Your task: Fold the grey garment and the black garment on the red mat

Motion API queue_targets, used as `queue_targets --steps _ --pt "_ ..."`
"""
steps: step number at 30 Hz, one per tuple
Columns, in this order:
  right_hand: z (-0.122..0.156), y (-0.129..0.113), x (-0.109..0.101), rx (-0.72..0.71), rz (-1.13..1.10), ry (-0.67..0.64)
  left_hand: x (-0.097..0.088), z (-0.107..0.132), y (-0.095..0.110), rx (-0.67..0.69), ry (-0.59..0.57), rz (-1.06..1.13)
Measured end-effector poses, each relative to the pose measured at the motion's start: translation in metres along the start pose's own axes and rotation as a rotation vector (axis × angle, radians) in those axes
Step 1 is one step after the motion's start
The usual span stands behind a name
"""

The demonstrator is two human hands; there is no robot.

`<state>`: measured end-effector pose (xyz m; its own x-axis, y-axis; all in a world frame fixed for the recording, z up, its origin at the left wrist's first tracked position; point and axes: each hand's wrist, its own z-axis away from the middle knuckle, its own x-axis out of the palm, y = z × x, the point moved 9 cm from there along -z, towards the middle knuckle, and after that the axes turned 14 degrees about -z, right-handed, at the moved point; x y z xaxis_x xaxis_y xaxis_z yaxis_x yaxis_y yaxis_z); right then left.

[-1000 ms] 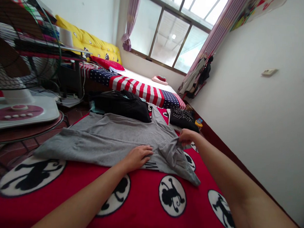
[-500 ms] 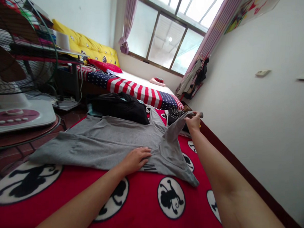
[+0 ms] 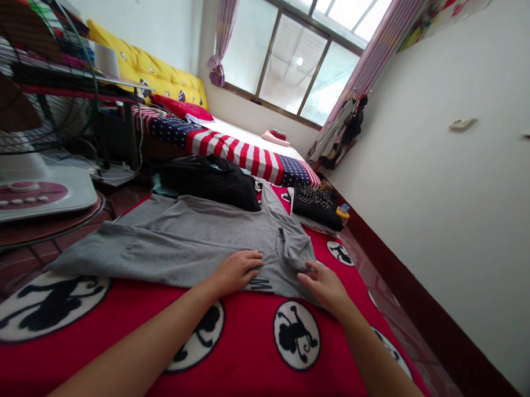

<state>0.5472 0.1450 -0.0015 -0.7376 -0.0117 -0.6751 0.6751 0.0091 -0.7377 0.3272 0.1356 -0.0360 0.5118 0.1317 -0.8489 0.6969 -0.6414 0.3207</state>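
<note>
head view: a grey cotton t-shirt (image 3: pixel 189 239) lies spread flat across the centre of the frame on a red fleece blanket with black monkey circles (image 3: pixel 246 360). the left hand (image 3: pixel 240 270) rests palm down on the shirt's lower edge, fingers flat and open, holding nothing. the right hand (image 3: pixel 325 284), right of centre, has its fingers loosely spread, fingertips touching the folded-in sleeve. a black crumpled garment (image 3: pixel 213 182) lies just above the shirt, and a white electric fan (image 3: pixel 27 155) stands at the left edge.

A black garment (image 3: pixel 213 182) lies on the red monkey blanket (image 3: pixel 251 354). A fan (image 3: pixel 30 190) stands left, with a flag bedcover (image 3: pixel 244 154) behind.
</note>
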Motion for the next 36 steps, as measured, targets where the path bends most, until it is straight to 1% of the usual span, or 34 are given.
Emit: queue_targets --steps 2,3,5,7,9,12,14,17,19,21,23,25,26,28,30,32,34,36 --pt "0.016 0.006 -0.003 0.072 0.154 -0.051 0.001 0.000 0.000 -0.001 -0.005 -0.010" --pt "0.018 0.006 -0.009 0.081 0.198 -0.031 0.002 0.000 -0.001 -0.002 -0.007 -0.016" --pt "0.016 -0.001 -0.023 0.034 0.259 0.067 0.003 0.000 -0.001 -0.003 -0.007 -0.021" --pt "0.010 -0.009 -0.027 -0.072 0.285 0.125 0.003 0.000 -0.001 0.002 -0.002 -0.015" --pt "0.004 -0.008 -0.019 -0.140 0.250 0.091 0.003 0.000 -0.001 0.008 0.005 -0.006" --pt "-0.005 0.006 -0.008 -0.111 0.140 0.046 0.003 0.000 -0.002 0.007 0.004 -0.003" --pt "-0.011 0.016 -0.008 -0.088 0.065 0.078 0.004 0.001 -0.002 0.006 0.001 -0.006" --pt "-0.020 0.029 -0.015 -0.082 0.014 0.161 0.005 0.001 -0.003 0.000 -0.005 -0.014" --pt "-0.026 0.036 -0.016 -0.069 0.013 0.168 0.005 0.000 -0.004 -0.014 -0.016 -0.031" --pt "-0.031 0.040 -0.014 -0.058 0.017 0.145 0.005 -0.002 -0.001 -0.037 -0.021 -0.057" --pt "-0.031 0.039 -0.015 -0.057 0.021 0.145 0.004 -0.009 0.010 -0.035 -0.007 -0.079" --pt "-0.026 0.032 -0.019 -0.082 -0.024 0.173 0.005 -0.019 0.030 0.010 0.012 -0.095" --pt "-0.022 0.027 -0.021 -0.096 -0.087 0.178 0.007 -0.025 0.042 0.042 0.018 -0.103" --pt "-0.012 0.020 -0.023 -0.102 -0.303 0.158 0.013 -0.038 0.063 0.086 0.020 -0.123" --pt "-0.002 0.017 -0.024 -0.058 -0.554 0.109 0.021 -0.051 0.079 0.107 0.010 -0.143" --pt "0.008 0.017 -0.026 0.015 -0.720 0.086 0.025 -0.060 0.089 0.122 0.007 -0.153" --pt "0.020 0.019 -0.031 0.080 -0.812 0.094 0.022 -0.061 0.096 0.141 0.025 -0.143" --pt "0.034 0.020 -0.036 0.129 -0.896 0.094 0.012 -0.055 0.101 0.165 0.061 -0.113"
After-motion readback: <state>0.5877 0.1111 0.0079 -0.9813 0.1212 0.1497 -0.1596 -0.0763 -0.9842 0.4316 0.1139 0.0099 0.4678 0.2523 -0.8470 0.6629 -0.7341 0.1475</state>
